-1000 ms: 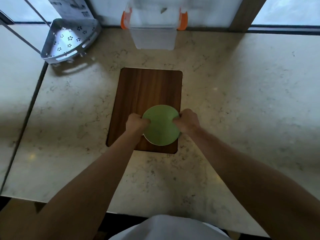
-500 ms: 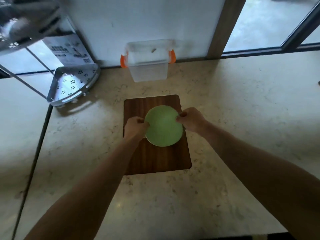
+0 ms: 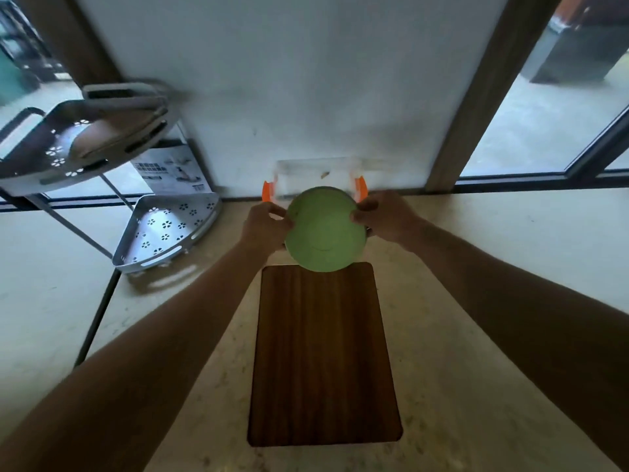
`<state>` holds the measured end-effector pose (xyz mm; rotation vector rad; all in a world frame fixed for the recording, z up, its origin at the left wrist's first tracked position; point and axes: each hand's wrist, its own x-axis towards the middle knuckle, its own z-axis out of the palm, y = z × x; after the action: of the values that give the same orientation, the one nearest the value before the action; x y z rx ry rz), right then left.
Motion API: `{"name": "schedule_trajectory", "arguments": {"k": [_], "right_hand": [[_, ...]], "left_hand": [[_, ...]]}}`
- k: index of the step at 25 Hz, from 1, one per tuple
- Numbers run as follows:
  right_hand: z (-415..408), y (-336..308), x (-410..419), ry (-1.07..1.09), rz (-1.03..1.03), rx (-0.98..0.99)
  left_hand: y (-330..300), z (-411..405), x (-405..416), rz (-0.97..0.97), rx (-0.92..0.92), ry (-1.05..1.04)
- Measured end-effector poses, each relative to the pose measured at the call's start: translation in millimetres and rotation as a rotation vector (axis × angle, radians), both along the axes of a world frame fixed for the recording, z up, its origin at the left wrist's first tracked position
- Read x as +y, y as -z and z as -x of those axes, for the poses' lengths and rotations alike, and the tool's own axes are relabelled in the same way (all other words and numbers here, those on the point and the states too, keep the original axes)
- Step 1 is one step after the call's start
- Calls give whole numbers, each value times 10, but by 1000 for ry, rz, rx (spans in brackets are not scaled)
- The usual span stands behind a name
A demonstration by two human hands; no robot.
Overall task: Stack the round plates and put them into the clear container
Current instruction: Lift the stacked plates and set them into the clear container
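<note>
A stack of round green plates (image 3: 325,229) hangs in the air between my two hands, just past the far edge of the wooden board. My left hand (image 3: 263,226) grips its left rim and my right hand (image 3: 383,216) grips its right rim. Only the top plate's face shows; how many lie under it I cannot tell. Right behind the plates stands the clear container (image 3: 316,177) with orange side clips, against the wall. The plates hide its lower front.
A dark wooden board (image 3: 323,356) lies on the pale marble counter (image 3: 493,267) in front of me. A two-tier metal corner rack (image 3: 166,229) stands at the left, its upper shelf holding a flat tan object. Windows run along the back.
Both hands have lifted the green plates off the board and carried them away from me, up to the clear container. The camera tilted up, showing more of the wall and rack.
</note>
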<state>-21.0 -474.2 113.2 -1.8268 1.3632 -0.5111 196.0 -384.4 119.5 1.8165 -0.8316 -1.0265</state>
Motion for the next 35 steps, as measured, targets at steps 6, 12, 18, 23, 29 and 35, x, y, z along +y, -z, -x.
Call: {"name": "schedule_trajectory", "arguments": {"k": [6, 12, 18, 23, 29, 35], "right_hand": [[-356, -370, -982, -86, 145, -120], [-581, -190, -1677, -65, 319, -33], [-590, 366, -1900, -76, 357, 93], [-615, 722, -1985, -102, 357, 138], [-637, 948, -1972, -42, 368, 207], [-691, 996, -2041, -7, 463, 312]], "left_hand": [[-328, -551, -863, 127, 68, -48], [-115, -802, -1555, 145, -339, 48], [462, -724, -1829, 114, -589, 73], [790, -755, -1999, 33, -618, 70], [990, -766, -2081, 41, -686, 67], [1086, -760, -2155, 55, -833, 44]]}}
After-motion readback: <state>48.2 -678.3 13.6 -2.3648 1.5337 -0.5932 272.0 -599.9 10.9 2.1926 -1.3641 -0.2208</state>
